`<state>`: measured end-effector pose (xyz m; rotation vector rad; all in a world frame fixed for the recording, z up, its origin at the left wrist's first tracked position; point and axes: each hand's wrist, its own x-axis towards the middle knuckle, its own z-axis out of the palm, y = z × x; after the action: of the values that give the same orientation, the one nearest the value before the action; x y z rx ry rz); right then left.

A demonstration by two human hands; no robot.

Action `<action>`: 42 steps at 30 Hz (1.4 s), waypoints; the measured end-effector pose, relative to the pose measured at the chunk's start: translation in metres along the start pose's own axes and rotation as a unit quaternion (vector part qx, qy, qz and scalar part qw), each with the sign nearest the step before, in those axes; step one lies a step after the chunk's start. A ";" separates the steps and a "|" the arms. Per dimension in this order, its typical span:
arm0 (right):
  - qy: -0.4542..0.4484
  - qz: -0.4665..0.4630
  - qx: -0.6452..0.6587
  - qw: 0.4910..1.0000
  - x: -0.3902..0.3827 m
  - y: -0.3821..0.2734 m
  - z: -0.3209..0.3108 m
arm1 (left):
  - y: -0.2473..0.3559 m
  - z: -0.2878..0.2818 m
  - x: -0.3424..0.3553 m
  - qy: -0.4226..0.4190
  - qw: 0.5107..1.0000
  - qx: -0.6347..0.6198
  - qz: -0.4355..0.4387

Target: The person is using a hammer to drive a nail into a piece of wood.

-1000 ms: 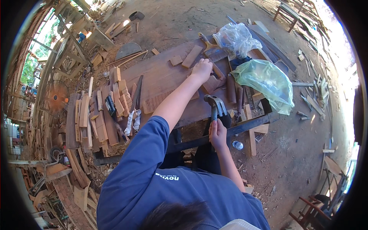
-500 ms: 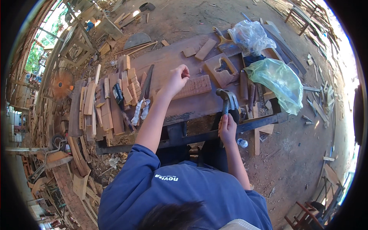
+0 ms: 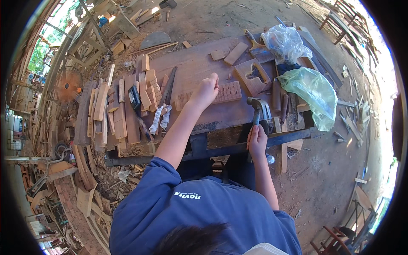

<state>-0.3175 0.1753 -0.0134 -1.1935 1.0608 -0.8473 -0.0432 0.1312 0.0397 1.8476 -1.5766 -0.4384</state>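
Note:
My right hand (image 3: 257, 142) is wrapped round the handle of a claw hammer (image 3: 258, 105). The hammer stands head up by the front edge of the wooden workbench (image 3: 199, 59). Over a reddish wood block (image 3: 229, 92) with a row of small marks or holes along it, my left hand (image 3: 206, 91) is closed, fingers curled in. Whatever it may hold is hidden by the fingers. Right of the block lies a square wooden piece (image 3: 252, 77) with a dark cut-out.
Wood strips (image 3: 121, 112) and a handsaw (image 3: 168, 87) lie at the bench's left. A brush (image 3: 255, 42), a clear plastic bag (image 3: 282, 40) and a greenish bag (image 3: 312, 93) lie at its right. An orange fan (image 3: 68, 86) stands farther left.
My left hand's fingers have curled in more tightly over the block. The view has shifted slightly; the hammer stays upright in my right hand.

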 end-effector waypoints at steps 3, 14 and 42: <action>0.005 -0.001 -0.005 1.000 0.001 0.003 0.000 | 0.006 -0.001 -0.002 -0.009 0.999 0.026 -0.017; 0.002 -0.002 -0.015 1.000 0.002 0.007 -0.001 | 0.002 0.002 -0.001 0.002 0.999 0.052 -0.015; -0.093 -0.039 -0.042 0.994 0.012 -0.056 0.030 | -0.035 0.032 -0.026 0.157 0.965 -0.210 0.008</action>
<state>-0.2843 0.1620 0.0405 -1.3641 0.9094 -0.7415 -0.0428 0.1494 -0.0109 1.4910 -1.1776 -0.4113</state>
